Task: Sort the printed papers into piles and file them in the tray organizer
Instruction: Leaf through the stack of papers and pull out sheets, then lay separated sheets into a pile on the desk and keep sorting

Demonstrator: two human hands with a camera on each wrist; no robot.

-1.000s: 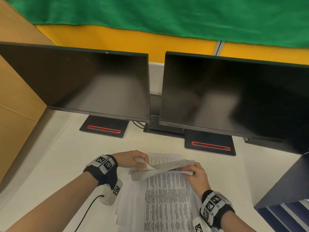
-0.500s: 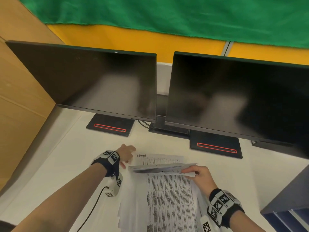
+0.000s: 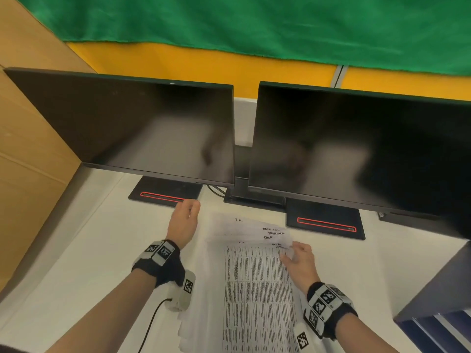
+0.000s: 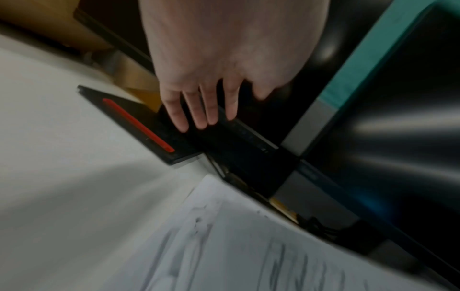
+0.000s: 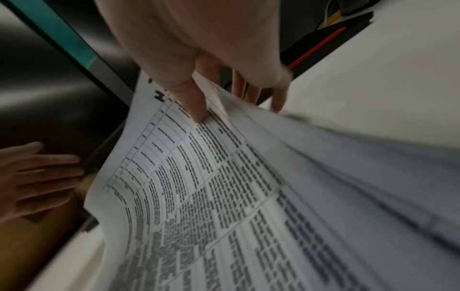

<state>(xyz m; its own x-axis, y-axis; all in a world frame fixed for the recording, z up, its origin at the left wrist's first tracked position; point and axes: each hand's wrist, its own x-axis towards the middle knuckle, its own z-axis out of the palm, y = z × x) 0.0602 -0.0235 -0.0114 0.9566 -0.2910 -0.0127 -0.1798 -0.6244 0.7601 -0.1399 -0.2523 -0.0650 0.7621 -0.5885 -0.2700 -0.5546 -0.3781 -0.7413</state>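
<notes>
While the printed papers (image 3: 257, 289) lie in a loose, fanned stack on the white worktop (image 3: 84, 263) in front of the two dark monitors (image 3: 142, 128), the right hand (image 3: 299, 261) pinches the far right corner of the top sheets, thumb on the printed table and the other fingers (image 5: 251, 94) tucked beneath, so the corner curls up off the pile; that hold looks meant to peel a few pages free for sorting. Its wrist sits low and close to the body, palm turned down over the page. Off the paper altogether, the left hand (image 3: 183, 220) reaches forward beside the stack toward the left monitor's base (image 3: 165, 193), fingers straight, slightly spread and holding nothing, probably clearing a spot for a new pile. At the right edge, the dark tray organizer (image 3: 438, 314) stands well apart from the papers, not yet filled as far as shows.
</notes>
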